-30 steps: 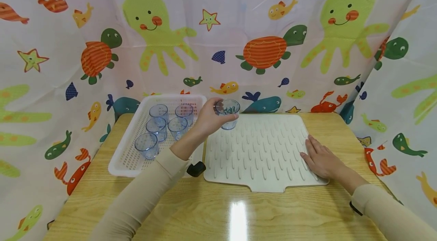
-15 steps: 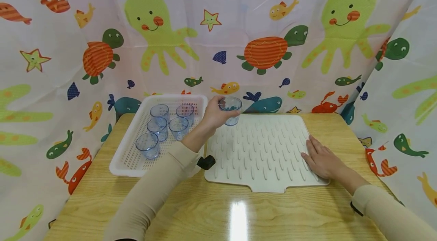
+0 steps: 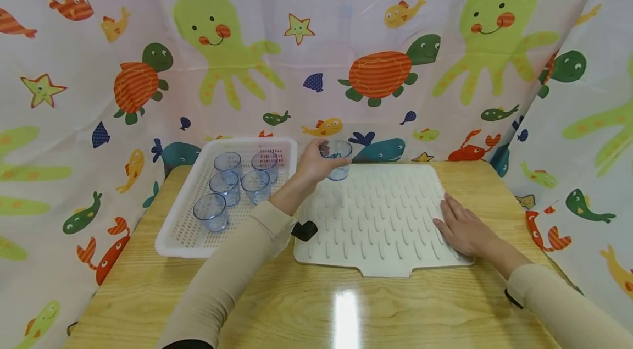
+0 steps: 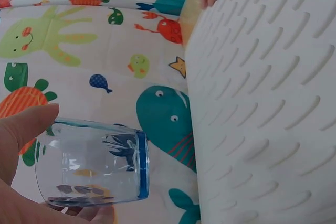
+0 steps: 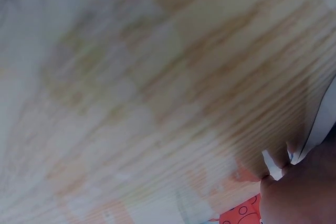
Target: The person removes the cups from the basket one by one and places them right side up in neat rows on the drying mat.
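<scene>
My left hand [image 3: 316, 164] grips a clear, blue-tinted drinking glass [image 3: 338, 171] by its side, fingers on one side and thumb on the other. The glass is upright, over the far left part of a white ridged drying mat [image 3: 376, 217]. In the left wrist view the glass [image 4: 100, 163] shows nothing inside, and the thumb lies along its wall. My right hand [image 3: 462, 230] rests flat with straight fingers on the mat's right edge. The right wrist view shows only part of that hand [image 5: 299, 192], in shadow at the lower right.
Left of the mat stands a white perforated plastic basket [image 3: 170, 233] with several similar glasses [image 3: 211, 214] upright in it. Both stand on a wooden table [image 3: 277, 305]. A curtain [image 3: 326, 52] printed with sea animals hangs behind and along both sides.
My left hand has moved a little up and to the right with the glass, along the mat's far side. My right hand has stayed on the mat's edge.
</scene>
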A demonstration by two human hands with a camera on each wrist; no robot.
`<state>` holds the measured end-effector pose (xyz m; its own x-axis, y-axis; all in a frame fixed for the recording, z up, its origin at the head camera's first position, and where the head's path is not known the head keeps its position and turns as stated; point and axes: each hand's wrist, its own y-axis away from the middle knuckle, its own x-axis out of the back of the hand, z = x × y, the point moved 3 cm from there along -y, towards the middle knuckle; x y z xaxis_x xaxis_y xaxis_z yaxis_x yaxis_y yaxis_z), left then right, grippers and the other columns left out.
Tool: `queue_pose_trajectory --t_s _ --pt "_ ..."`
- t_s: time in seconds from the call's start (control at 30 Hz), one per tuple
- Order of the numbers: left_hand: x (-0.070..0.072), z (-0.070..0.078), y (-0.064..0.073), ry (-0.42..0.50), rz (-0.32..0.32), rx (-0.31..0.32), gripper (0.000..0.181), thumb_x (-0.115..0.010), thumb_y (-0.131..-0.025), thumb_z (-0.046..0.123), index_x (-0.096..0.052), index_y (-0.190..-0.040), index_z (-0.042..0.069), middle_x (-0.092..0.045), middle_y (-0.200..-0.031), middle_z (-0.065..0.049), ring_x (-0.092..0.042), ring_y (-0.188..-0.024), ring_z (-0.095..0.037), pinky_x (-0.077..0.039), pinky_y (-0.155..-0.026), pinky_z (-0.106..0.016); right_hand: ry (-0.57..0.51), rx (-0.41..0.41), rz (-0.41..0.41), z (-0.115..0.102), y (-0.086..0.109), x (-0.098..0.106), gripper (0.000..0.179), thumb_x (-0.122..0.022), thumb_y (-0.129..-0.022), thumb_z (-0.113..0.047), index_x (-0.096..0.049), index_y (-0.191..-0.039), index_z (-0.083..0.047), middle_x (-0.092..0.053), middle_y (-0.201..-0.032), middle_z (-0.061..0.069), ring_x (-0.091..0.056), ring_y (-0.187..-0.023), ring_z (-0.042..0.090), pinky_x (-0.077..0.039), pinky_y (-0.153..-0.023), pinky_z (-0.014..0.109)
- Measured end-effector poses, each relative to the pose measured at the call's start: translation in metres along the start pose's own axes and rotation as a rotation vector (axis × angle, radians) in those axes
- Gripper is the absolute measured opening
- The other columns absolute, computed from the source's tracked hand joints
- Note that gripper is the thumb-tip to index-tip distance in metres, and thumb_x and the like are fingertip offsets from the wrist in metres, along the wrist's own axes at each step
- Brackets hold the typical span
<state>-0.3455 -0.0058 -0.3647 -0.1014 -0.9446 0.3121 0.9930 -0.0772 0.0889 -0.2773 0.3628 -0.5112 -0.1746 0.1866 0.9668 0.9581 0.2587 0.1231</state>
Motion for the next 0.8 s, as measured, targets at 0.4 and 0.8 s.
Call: queue_pose_trajectory --t_s 0.4,0.8 --pt "-0.030 0.008 -0.001 -0.015 -0.039 -0.024 0.087 -0.087 -0.083 0.024 -0.039 -0.154 0.010 -0.046 -0.151 -0.011 -0.046 -0.137 -0.029 -0.046 -0.110 -0.045 0.002 0.001 -0.003 0.000 0.001 0.000 0.083 -0.033 -0.109 -0.051 -0.013 -0.156 0.014 -0.004 -0.165 0.035 -0.009 -0.151 0.052 -0.011 -0.119 0.069" --pt "-0.063 0.009 -0.005 -0.038 -0.115 -0.090 0.081 -0.088 -0.083 0.024 -0.046 -0.150 0.011 -0.053 -0.141 -0.009 -0.051 -0.130 -0.027 -0.049 -0.106 -0.044 0.009 -0.007 0.004 0.000 0.000 -0.001 0.083 -0.035 -0.109 -0.049 -0.014 -0.156 0.015 -0.005 -0.164 0.035 -0.010 -0.151 0.052 -0.012 -0.119 0.069"
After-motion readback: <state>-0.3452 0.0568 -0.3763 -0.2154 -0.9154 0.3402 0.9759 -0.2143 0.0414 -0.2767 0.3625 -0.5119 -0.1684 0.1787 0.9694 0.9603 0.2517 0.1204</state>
